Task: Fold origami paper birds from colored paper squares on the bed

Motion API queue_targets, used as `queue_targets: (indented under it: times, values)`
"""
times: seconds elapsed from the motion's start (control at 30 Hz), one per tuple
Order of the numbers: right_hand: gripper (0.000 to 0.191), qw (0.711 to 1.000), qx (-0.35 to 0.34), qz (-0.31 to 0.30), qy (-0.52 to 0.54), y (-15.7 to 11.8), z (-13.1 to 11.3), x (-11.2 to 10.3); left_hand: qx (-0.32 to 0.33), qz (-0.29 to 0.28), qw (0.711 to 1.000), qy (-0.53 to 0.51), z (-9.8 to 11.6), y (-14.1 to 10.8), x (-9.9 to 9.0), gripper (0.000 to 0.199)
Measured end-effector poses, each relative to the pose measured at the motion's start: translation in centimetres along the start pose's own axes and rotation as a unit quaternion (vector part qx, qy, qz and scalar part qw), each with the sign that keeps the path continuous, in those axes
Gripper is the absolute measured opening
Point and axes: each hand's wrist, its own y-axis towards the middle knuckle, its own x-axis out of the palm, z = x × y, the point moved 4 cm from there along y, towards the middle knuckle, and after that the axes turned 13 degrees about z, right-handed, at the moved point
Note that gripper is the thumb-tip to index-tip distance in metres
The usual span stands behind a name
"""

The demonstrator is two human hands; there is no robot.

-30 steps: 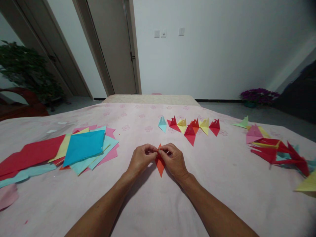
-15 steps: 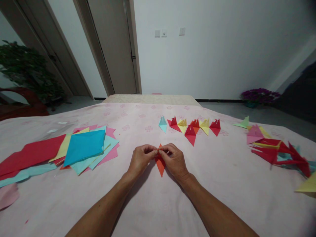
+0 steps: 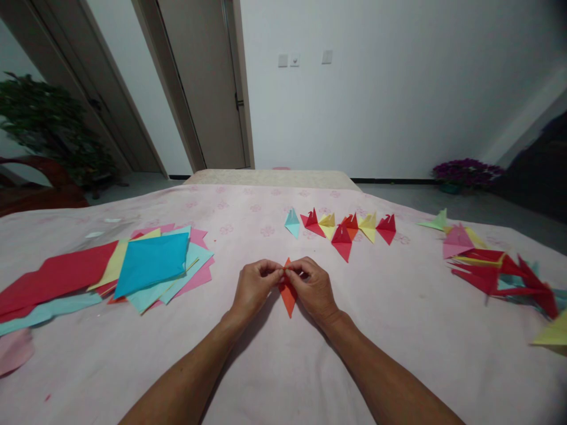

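Note:
An orange folded paper, narrow and diamond-shaped, lies at the middle of the cloth-covered table with one point toward me. My left hand pinches its upper part from the left side. From the right, my right hand pinches it at nearly the same spot, and the fingertips of both hands almost touch. The fingers cover part of the paper's upper half. Beyond the hands stand several folded paper birds, among them a light blue one, a yellow one and a red one.
At the left lie paper sheets, with a blue sheet on top and a red sheet beside it. A pile of folded pieces, including a pink one and a red one, spreads along the right side of the pink tablecloth.

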Motion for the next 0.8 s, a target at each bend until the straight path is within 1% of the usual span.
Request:
queue_targets:
  times: [0.17,0.27,0.37,0.43,0.63,0.8]
  values:
    - [0.008,1.0,0.004,-0.002,0.002,0.0,0.0,0.0,0.08,0.027,0.992,0.095,1.2,-0.5,-0.2,0.011]
    - [0.008,1.0,-0.001,-0.003,0.0,0.0,0.0,0.0,0.137,0.043,0.978,0.15,1.8,-0.8,-0.3,0.011]
    - [0.009,1.0,-0.01,-0.001,-0.004,0.0,0.0,0.0,0.183,0.051,0.965,0.179,2.1,-0.9,-0.4,0.01]
    - [0.009,1.0,-0.016,0.001,-0.008,0.0,0.0,0.0,0.189,0.047,0.965,0.178,2.0,-0.9,-0.4,0.01]
    - [0.011,0.999,-0.031,-0.004,-0.031,0.0,0.0,0.0,0.149,0.019,0.979,0.139,1.7,-1.0,-0.2,0.014]
    - [0.012,0.998,-0.048,-0.013,-0.048,0.1,-0.2,0.2,0.181,0.01,0.971,0.155,1.8,-1.2,-0.1,0.018]
